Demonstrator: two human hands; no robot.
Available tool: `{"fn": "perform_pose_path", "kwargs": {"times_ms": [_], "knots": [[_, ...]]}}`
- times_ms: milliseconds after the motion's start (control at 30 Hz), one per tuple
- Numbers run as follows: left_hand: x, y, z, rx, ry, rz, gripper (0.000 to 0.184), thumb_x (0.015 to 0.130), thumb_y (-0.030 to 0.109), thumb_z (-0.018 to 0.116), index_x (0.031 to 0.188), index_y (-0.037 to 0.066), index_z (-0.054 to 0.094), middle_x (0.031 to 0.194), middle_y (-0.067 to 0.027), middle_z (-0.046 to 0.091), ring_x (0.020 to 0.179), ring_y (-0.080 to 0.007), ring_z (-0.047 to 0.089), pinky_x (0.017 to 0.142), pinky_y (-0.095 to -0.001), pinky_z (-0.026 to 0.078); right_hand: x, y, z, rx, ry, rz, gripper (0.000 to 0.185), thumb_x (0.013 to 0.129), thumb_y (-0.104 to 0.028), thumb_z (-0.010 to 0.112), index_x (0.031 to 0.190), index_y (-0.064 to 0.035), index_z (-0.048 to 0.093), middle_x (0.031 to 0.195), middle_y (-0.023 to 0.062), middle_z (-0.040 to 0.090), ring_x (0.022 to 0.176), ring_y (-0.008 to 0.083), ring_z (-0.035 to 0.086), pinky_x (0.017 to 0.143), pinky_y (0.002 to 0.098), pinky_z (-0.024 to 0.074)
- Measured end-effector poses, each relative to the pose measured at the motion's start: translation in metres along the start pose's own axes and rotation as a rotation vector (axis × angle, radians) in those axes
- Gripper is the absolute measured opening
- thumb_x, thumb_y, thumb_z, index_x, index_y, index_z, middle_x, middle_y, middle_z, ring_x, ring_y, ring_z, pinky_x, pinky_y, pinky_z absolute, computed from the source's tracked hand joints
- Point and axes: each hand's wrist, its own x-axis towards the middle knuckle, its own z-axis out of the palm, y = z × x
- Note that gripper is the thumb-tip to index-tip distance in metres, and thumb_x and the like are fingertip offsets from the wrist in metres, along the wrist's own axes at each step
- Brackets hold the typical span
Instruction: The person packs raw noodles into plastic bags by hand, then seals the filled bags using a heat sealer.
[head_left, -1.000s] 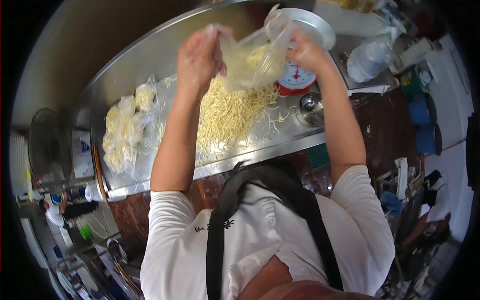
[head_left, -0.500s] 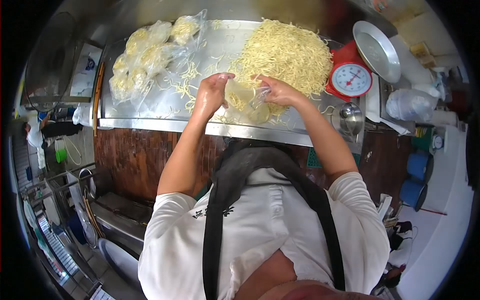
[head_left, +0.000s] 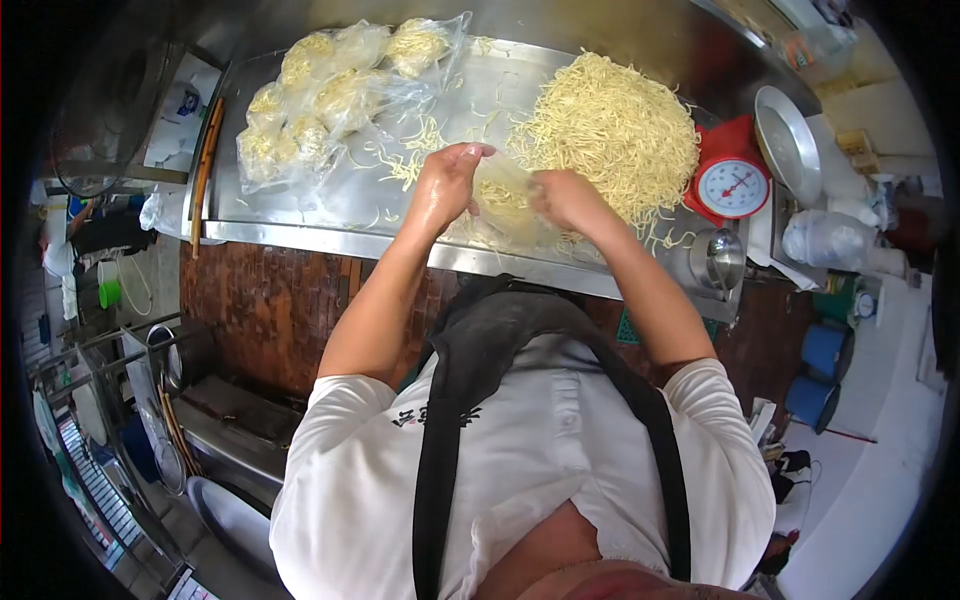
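In the head view, I hold a clear plastic bag point(head_left: 517, 222) just below the centre-top of the frame, low over the front edge of the metal tabletop point(head_left: 320, 214), with some noodles point(head_left: 499, 193) inside. My left hand point(head_left: 450, 187) grips the bag's left side, thumb and fingers bent round the film. My right hand point(head_left: 567, 202) is curled at its right side, too blurred for me to tell whether the fingers grip. Just beyond, toward the upper right, lies a big noodle heap point(head_left: 615, 140), with a red-bodied scale point(head_left: 733, 188) beside it and a metal bowl point(head_left: 720, 260) below that. Filled bags point(head_left: 345, 95) cluster at the upper left, loose strands point(head_left: 405, 165) lie between them and my left hand, and a wooden stick point(head_left: 206, 175) runs along the tabletop's left end
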Motion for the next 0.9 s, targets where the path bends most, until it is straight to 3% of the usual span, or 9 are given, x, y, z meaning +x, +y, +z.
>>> {"fn": "perform_pose_path", "kwargs": {"times_ms": [133, 267, 333, 433, 500, 567, 600, 767, 900], "knots": [[0.003, -0.008, -0.030, 0.037, 0.009, 0.033, 0.034, 0.103, 0.027, 0.049, 0.105, 0.000, 0.070, 0.060, -0.0017, 0.050, 0.047, -0.0110, 0.049, 0.044, -0.0302, 0.048, -0.015, -0.040, -0.044, 0.079, 0.468, -0.048, 0.017, 0.090, -0.016, 0.061, 0.095, -0.0045, 0.072, 0.091, 0.0213, 0.069, 0.082, 0.0374, 0.066, 0.075, 0.0427, 0.0531], [0.029, -0.002, -0.069, 0.111, 0.101, 0.094, 0.035, 0.103, 0.028, 0.049, 0.098, 0.001, 0.071, 0.063, -0.0072, 0.059, 0.049, -0.0150, 0.055, 0.049, -0.0311, 0.049, 0.011, -0.079, -0.050, 0.404, 0.325, -0.039, 0.016, 0.093, -0.010, 0.060, 0.105, -0.0040, 0.069, 0.098, 0.0157, 0.071, 0.083, 0.0286, 0.068, 0.076, 0.0366, 0.0545], [0.050, 0.013, -0.099, 0.105, 0.212, 0.336, 0.036, 0.102, 0.029, 0.046, 0.097, 0.001, 0.068, 0.063, -0.0092, 0.062, 0.050, -0.0157, 0.057, 0.055, -0.0315, 0.050, 0.021, -0.094, -0.046, 0.847, 0.411, -0.138, 0.019, 0.094, -0.007, 0.061, 0.111, -0.0046, 0.067, 0.105, 0.0122, 0.071, 0.086, 0.0231, 0.068, 0.079, 0.0339, 0.0547], [0.054, 0.102, -0.151, 0.166, 0.404, 0.633, 0.031, 0.101, 0.024, 0.046, 0.101, 0.002, 0.067, 0.059, -0.0037, 0.058, 0.056, -0.0168, 0.062, 0.060, -0.0300, 0.049, 0.020, -0.128, -0.073, 0.747, 0.629, -0.403, 0.026, 0.093, -0.007, 0.062, 0.119, -0.0074, 0.063, 0.113, 0.0079, 0.067, 0.094, 0.0184, 0.066, 0.083, 0.0338, 0.0547], [0.065, 0.148, -0.201, 0.722, 0.659, 1.083, 0.023, 0.096, 0.015, 0.049, 0.098, 0.001, 0.067, 0.068, -0.0074, 0.069, 0.064, -0.0149, 0.068, 0.062, -0.0289, 0.053, 0.023, -0.112, -0.075, 0.609, 0.558, -0.394, 0.024, 0.094, -0.006, 0.062, 0.118, -0.0070, 0.064, 0.113, 0.0070, 0.066, 0.099, 0.0174, 0.064, 0.085, 0.0308, 0.0531], [0.088, 0.173, -0.233, 0.177, 0.726, 0.997, 0.021, 0.093, 0.009, 0.050, 0.093, -0.002, 0.068, 0.074, -0.0077, 0.073, 0.070, -0.0154, 0.070, 0.068, -0.0290, 0.058, 0.015, -0.084, -0.069, 0.504, 0.501, -0.338, 0.023, 0.094, -0.006, 0.062, 0.117, -0.0064, 0.064, 0.112, 0.0073, 0.064, 0.101, 0.0175, 0.063, 0.086, 0.0295, 0.0523], [0.066, 0.197, -0.216, 0.790, 0.992, 0.924, 0.021, 0.093, 0.009, 0.049, 0.096, -0.007, 0.064, 0.082, -0.0159, 0.073, 0.075, -0.0235, 0.071, 0.074, -0.0349, 0.060, 0.010, -0.069, -0.060, 0.477, 0.469, -0.310, 0.022, 0.094, -0.007, 0.063, 0.116, -0.0061, 0.065, 0.111, 0.0081, 0.064, 0.099, 0.0179, 0.063, 0.085, 0.0297, 0.0522], [0.167, 0.129, -0.305, -0.156, 0.533, 1.046, 0.042, 0.102, 0.031, 0.050, 0.108, -0.010, 0.055, 0.097, -0.0290, 0.068, 0.093, -0.0438, 0.068, 0.092, -0.0563, 0.055, -0.023, 0.062, 0.019, 0.304, 0.747, 0.035, 0.047, 0.090, -0.020, 0.071, 0.130, -0.0036, 0.053, 0.119, 0.0162, 0.058, 0.107, 0.0290, 0.058, 0.092, 0.0381, 0.0486], [0.203, -0.001, -0.263, -0.103, 0.439, 0.331, 0.039, 0.102, 0.024, 0.050, 0.129, -0.005, 0.054, 0.116, -0.0186, 0.068, 0.107, -0.0279, 0.066, 0.093, -0.0376, 0.052, -0.051, 0.174, 0.048, 0.216, 0.939, 0.310, 0.070, 0.086, -0.033, 0.073, 0.134, 0.0084, 0.044, 0.126, 0.0292, 0.053, 0.120, 0.0418, 0.051, 0.104, 0.0448, 0.0418]]}}
